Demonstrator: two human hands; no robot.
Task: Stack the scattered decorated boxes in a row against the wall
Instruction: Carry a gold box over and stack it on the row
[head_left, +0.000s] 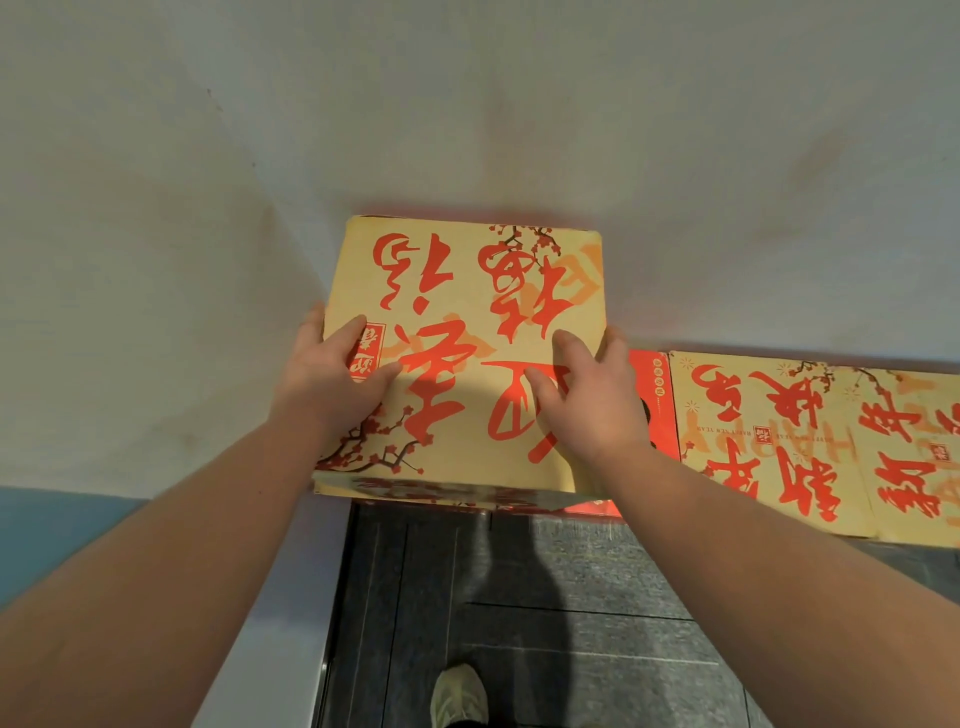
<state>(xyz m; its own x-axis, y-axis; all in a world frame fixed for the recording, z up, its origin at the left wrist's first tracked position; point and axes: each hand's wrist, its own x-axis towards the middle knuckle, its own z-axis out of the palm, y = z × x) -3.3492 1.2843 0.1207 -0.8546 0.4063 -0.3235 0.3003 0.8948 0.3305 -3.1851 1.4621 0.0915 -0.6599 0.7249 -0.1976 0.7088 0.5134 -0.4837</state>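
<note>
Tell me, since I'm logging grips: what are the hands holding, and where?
Both hold the top box: left hand on its left edge, right hand on its right edge, thumbs on the top face.

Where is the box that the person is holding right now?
In the head view the held box sits centre frame against the white wall, gripped by both hands, higher than the row of boxes to its right.

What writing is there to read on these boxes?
"HAPPY NEW YEAR", upside down, small: on the lower box to the right.
"HAPPY", large, faint orange, upside down: same box.
Large red brush characters on the held box: upside down, not legible to me.
Small red seals: too small.
</note>
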